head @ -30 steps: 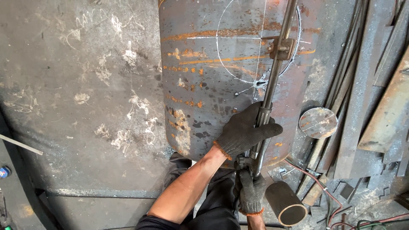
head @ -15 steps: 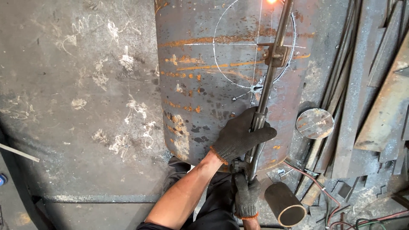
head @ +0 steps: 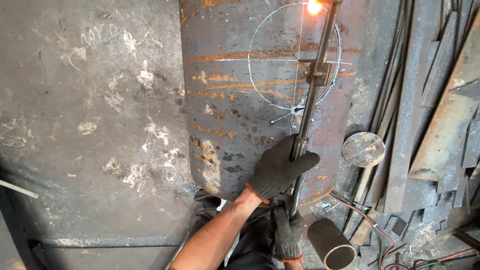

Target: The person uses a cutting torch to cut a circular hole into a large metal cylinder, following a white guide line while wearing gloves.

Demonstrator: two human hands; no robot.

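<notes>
Head view: my gloved left hand [head: 280, 170] wraps the long metal cutting torch [head: 311, 100] mid-shaft, and my gloved right hand [head: 287, 234] grips its lower end. The torch lies along the rusty steel cylinder [head: 225, 100], flame [head: 314, 7] on the chalked circle [head: 260, 90].

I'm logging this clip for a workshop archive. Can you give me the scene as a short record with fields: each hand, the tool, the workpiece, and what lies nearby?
left hand: gloved, wrapped around the torch shaft
right hand: gloved, gripping the torch's lower end
cutting torch: long, lying up the plate, flame lit at its tip
steel plate: rusty, curved, with a chalked circle and cross lines
flame position: at the top of the circle
nearby right: round metal disc, short pipe, steel strips, hoses
</notes>
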